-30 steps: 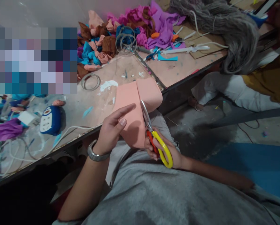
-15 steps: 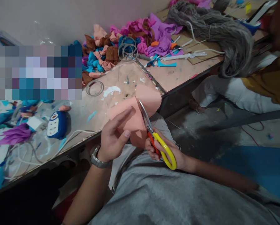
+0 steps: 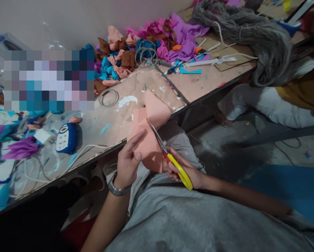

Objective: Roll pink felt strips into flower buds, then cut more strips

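A peach-coloured paper sheet (image 3: 146, 140) is held over my lap by the table's front edge, its upper part bent over to the right. My left hand (image 3: 129, 159), with a metal watch on the wrist, grips the sheet at its left side, thumb on top and the other fingers partly behind it. My right hand (image 3: 184, 169) is wrapped round the yellow and red handles of the scissors (image 3: 179, 168). The scissors' blades lie in the paper, their tips near its middle, pointing up and left.
Crumpled coloured paper pieces (image 3: 122, 63), wire rings (image 3: 109, 97) and a blue-and-white power socket (image 3: 67, 137) lie on the table (image 3: 93, 122). Grey yarn (image 3: 269, 45) hangs over the edge at right, near a seated person's leg (image 3: 246, 101).
The scissors' blades have moved up and left, further into the paper, and their handles look closer together. The sheet's upper flap has shifted left. The view has moved slightly.
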Demonstrator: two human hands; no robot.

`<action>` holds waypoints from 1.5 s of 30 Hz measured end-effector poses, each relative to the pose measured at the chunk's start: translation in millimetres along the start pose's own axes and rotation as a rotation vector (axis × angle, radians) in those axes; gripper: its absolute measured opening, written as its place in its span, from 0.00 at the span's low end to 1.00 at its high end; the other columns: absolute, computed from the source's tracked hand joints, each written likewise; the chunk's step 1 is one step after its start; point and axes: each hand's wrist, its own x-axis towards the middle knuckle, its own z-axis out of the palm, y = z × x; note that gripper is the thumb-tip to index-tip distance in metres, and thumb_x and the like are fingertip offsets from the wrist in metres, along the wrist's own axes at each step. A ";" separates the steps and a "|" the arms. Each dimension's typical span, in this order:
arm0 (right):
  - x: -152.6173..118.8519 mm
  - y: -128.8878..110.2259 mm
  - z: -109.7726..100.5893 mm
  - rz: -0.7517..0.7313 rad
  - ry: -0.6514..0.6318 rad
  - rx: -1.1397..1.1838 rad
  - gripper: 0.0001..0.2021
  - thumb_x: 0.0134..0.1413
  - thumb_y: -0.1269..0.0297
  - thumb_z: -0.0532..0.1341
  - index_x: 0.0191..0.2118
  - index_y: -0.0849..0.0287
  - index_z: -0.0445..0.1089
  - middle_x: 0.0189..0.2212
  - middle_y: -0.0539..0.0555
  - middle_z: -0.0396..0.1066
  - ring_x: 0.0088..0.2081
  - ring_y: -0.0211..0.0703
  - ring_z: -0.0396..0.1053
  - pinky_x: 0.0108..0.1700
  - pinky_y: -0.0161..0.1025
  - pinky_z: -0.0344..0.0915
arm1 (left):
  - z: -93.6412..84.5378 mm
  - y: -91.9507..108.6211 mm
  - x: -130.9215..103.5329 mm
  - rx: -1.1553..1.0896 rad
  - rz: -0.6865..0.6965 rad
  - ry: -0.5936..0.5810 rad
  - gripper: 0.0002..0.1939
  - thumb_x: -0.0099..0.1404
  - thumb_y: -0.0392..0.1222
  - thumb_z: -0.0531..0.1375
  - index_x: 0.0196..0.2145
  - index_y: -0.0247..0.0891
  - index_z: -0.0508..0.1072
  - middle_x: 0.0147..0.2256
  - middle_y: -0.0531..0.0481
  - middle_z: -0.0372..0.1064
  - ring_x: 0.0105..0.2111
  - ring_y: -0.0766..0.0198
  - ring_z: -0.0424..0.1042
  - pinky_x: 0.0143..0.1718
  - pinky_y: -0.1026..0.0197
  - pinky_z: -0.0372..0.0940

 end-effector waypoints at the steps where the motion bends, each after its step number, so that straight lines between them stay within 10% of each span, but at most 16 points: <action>1: -0.6 -0.1 0.1 -0.022 -0.006 -0.013 0.34 0.53 0.48 0.71 0.60 0.44 0.55 0.28 0.41 0.60 0.21 0.29 0.50 0.24 0.29 0.47 | 0.4 2.3 0.2 -0.021 -0.002 0.006 0.30 0.68 0.56 0.62 0.62 0.39 0.73 0.64 0.37 0.67 0.65 0.45 0.66 0.68 0.43 0.60; 28: 6.4 -3.7 7.1 -0.286 -0.049 -0.194 0.37 0.55 0.42 0.69 0.64 0.48 0.55 0.32 0.47 0.59 0.31 0.38 0.56 0.35 0.37 0.56 | 11.6 17.7 -7.3 -0.070 -0.023 -0.092 0.34 0.66 0.60 0.62 0.64 0.42 0.68 0.66 0.39 0.63 0.67 0.42 0.62 0.69 0.42 0.57; 33: 11.7 -3.9 -1.6 -0.424 -0.103 -0.352 0.33 0.58 0.45 0.67 0.63 0.46 0.54 0.33 0.47 0.56 0.30 0.38 0.52 0.32 0.37 0.53 | 10.0 20.4 12.8 -0.305 0.019 0.047 0.39 0.61 0.60 0.66 0.66 0.47 0.66 0.71 0.47 0.55 0.73 0.44 0.49 0.72 0.47 0.54; 45: 8.6 -29.0 -15.9 -0.460 -0.198 -0.631 0.34 0.64 0.53 0.64 0.69 0.45 0.47 0.34 0.46 0.55 0.31 0.35 0.52 0.31 0.34 0.51 | -7.3 50.9 92.5 -0.327 -0.316 -0.093 0.40 0.68 0.58 0.61 0.72 0.56 0.51 0.59 0.44 0.73 0.48 0.46 0.81 0.46 0.44 0.76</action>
